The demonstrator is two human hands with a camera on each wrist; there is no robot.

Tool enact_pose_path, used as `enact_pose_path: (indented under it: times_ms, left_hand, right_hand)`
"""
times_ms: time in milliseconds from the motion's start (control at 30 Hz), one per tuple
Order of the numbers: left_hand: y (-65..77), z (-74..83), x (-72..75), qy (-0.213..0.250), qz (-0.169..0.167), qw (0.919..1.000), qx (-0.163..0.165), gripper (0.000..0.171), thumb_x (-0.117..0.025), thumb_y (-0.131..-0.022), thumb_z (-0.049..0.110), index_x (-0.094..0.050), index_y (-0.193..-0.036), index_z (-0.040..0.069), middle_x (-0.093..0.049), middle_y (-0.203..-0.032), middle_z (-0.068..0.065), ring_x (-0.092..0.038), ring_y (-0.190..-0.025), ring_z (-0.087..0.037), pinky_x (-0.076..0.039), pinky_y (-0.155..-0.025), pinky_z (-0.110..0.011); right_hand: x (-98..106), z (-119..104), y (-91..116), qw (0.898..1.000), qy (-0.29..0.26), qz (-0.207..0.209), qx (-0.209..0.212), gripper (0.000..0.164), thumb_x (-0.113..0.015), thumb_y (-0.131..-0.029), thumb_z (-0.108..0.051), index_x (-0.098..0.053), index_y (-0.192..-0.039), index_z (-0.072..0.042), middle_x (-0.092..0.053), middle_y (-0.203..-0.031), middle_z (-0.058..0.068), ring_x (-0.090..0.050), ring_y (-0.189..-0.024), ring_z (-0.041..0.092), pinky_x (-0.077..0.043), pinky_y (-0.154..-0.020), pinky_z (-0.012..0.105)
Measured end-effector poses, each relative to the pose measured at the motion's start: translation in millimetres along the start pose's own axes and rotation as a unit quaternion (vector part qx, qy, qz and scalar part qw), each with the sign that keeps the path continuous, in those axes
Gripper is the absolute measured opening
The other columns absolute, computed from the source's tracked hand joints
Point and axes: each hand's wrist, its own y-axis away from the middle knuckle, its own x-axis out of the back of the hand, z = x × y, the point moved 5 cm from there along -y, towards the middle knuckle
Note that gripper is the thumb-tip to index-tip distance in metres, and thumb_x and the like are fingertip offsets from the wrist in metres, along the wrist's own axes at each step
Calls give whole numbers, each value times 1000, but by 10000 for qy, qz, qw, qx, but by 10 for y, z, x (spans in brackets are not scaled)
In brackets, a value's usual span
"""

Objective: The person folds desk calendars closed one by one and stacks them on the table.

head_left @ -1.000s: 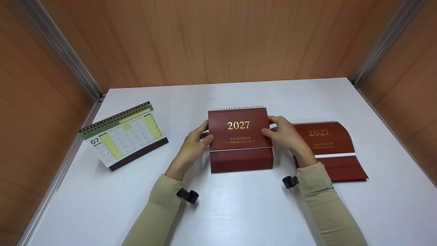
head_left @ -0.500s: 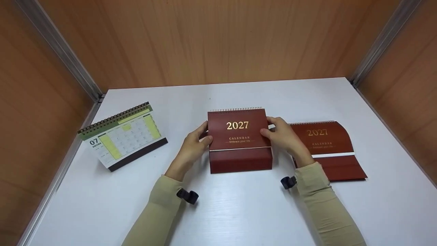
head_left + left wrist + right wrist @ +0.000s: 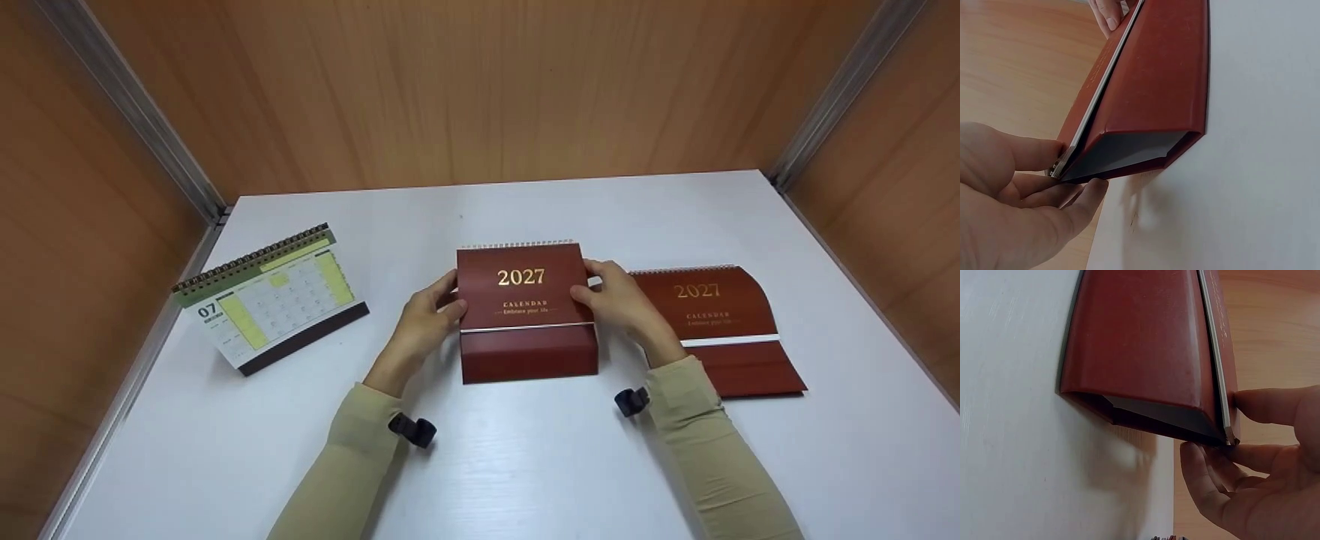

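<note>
A dark red desk calendar with "2027" in gold stands in the middle of the white table, its wire binding along the top. My left hand pinches its left side, thumb on the front cover and fingers behind. On the opposite side, my right hand grips the right edge the same way. In the left wrist view the calendar's folded base shows a hollow, open end. From the right wrist, the red base appears close to the tabletop, with the thumb on the cover.
To the left stands a green and white calendar showing "07", turned at an angle. A second red 2027 calendar is at the right, partly behind my right forearm. Wooden panels enclose the white table.
The top of the middle calendar has tipped slightly toward me and its lower edge sits a touch nearer. Both hands keep their hold; the right has shifted slightly left and down.
</note>
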Motion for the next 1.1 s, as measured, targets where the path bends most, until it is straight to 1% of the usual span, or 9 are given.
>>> enact_pose_path:
  times_ms: [100,367,500,600,733,1000,1100]
  left_hand:
    - [-4,-10,0,105,-20,9999,22,65,-56,-108,2,-29,-167,4,-43,-166,-15,-46,-149,-31,-53,-111,-37]
    - [-19,-33,10,-41,55,10000,34,65,-57,-107,4,-30,-166,3,-43,-166,-15,-46,-150,-31,-52,-112,-38]
    - [-19,-48,9,-102,76,9999,52,64,-58,-107,4,-33,-166,4,-44,-165,-14,-46,-150,-30,-51,-113,-37]
    - [-10,-51,3,-44,14,10000,-7,63,-57,-107,4,-33,-166,3,-44,-165,-15,-46,-149,-30,-50,-114,-39]
    - [6,-46,-1,44,-64,9999,-86,61,-55,-107,3,-35,-165,4,-45,-164,-14,-48,-147,-30,-51,-114,-41]
    - [-9,-76,-7,135,-45,9999,-4,60,-55,-107,2,-37,-165,5,-47,-163,-14,-49,-147,-30,-51,-113,-39]
    - [-26,-94,-11,209,-57,9998,-4,60,-54,-107,1,-37,-164,4,-46,-164,-16,-48,-148,-31,-50,-114,-39]
  right_hand:
    - [-7,4,1,10000,8,-18,-59,63,-60,-107,-13,-37,-162,5,-43,-157,27,-43,-143,41,-35,-121,55]
    - [-26,7,-19,10000,21,-73,40,61,-61,-106,-12,-39,-161,4,-48,-155,26,-46,-141,39,-35,-122,54]
    - [-41,17,-20,9999,30,-94,57,60,-61,-106,-12,-40,-160,4,-50,-152,26,-50,-137,40,-37,-120,53]
    - [-56,24,-8,9999,-75,-150,31,61,-60,-107,-11,-37,-161,5,-49,-152,26,-53,-136,41,-41,-117,52]
    - [-74,31,-1,9997,-136,-210,5,64,-59,-107,-11,-31,-163,6,-47,-156,26,-54,-138,43,-45,-116,52]
    - [-85,38,4,9998,34,-188,-3,64,-60,-107,-12,-35,-163,4,-48,-157,25,-54,-139,42,-44,-117,53]
    - [-96,42,0,9998,50,-207,-43,65,-61,-107,-13,-33,-163,5,-48,-157,26,-52,-140,42,-40,-120,53]
